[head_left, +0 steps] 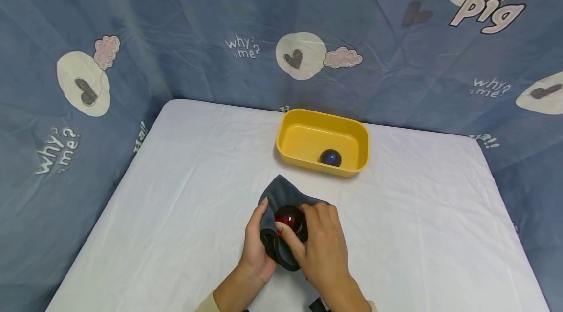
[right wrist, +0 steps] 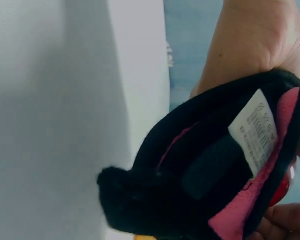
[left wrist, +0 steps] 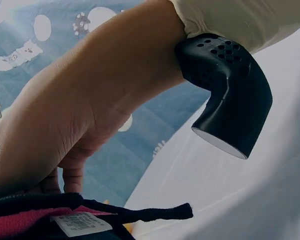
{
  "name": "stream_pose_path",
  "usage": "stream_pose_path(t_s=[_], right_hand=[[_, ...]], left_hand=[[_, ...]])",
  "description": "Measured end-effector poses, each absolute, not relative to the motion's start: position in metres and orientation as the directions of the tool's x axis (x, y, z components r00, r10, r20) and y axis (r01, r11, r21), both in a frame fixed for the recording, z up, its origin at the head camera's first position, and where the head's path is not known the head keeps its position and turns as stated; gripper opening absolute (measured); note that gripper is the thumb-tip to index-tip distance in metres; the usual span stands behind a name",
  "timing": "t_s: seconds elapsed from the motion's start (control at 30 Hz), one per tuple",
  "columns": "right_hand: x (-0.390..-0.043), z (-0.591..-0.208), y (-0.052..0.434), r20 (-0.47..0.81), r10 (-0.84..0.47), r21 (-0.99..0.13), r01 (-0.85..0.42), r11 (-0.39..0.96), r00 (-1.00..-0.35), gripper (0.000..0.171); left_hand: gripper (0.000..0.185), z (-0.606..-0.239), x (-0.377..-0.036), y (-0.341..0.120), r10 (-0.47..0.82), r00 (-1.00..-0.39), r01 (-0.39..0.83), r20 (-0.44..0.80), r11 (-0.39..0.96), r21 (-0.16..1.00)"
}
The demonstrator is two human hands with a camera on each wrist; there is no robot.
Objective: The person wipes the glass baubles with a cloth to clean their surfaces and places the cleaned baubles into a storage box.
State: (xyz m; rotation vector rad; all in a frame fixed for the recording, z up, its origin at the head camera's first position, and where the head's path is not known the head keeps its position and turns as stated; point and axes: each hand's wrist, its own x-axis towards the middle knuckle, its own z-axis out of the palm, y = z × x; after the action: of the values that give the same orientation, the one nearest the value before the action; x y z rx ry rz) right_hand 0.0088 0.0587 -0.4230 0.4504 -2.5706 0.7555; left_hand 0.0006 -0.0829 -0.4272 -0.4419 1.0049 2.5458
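A dark grey cloth (head_left: 281, 192) is draped over my left hand (head_left: 256, 248), which holds it from the left side and below. On the cloth sits a shiny dark red ball (head_left: 290, 216). My right hand (head_left: 323, 241) grips this ball between its thumb and fingers. In the right wrist view, the cloth's folds show black edging, a pink inner layer and a white printed label (right wrist: 255, 132); only a sliver of the ball shows beside them. The left fingers are mostly hidden behind the cloth in the head view.
Beyond the hands, a yellow rectangular tray (head_left: 303, 143) stands near the table's back edge. A dark blue shiny ball (head_left: 330, 157) lies inside it at the front right. White cloth covers the table (head_left: 198, 194), and a blue printed curtain (head_left: 198, 48) hangs behind.
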Motion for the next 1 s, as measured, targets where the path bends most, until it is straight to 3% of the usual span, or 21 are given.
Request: stream_pose_path(t_s=[0.13, 0.3, 0.47, 0.57, 1.0], right_hand=[[0.011, -0.426, 0.06, 0.436, -0.197, -0.453, -0.403, 0.795, -0.878, 0.063], [0.015, -0.428, 0.067, 0.497, -0.276, -0.436, -0.512, 0.74, -0.823, 0.077], [0.01, -0.424, 0.073, 0.557, -0.351, -0.378, -0.606, 0.699, -0.753, 0.065], [0.009, -0.423, 0.075, 0.571, -0.353, -0.368, -0.615, 0.697, -0.742, 0.06], [0.01, -0.423, 0.07, 0.558, -0.264, -0.382, -0.526, 0.76, -0.787, 0.063]], left_hand=[[0.052, -0.427, -0.002, -0.084, 0.21, -0.894, -0.425, -0.397, -0.678, 0.6], [0.055, -0.424, -0.005, -0.085, 0.2, -0.914, -0.388, -0.353, -0.684, 0.618], [0.053, -0.422, -0.003, -0.083, 0.225, -0.907, -0.407, -0.356, -0.684, 0.606], [0.049, -0.422, -0.003, -0.081, 0.227, -0.903, -0.415, -0.366, -0.687, 0.596], [0.047, -0.42, 0.0, -0.078, 0.232, -0.89, -0.438, -0.393, -0.675, 0.594]])
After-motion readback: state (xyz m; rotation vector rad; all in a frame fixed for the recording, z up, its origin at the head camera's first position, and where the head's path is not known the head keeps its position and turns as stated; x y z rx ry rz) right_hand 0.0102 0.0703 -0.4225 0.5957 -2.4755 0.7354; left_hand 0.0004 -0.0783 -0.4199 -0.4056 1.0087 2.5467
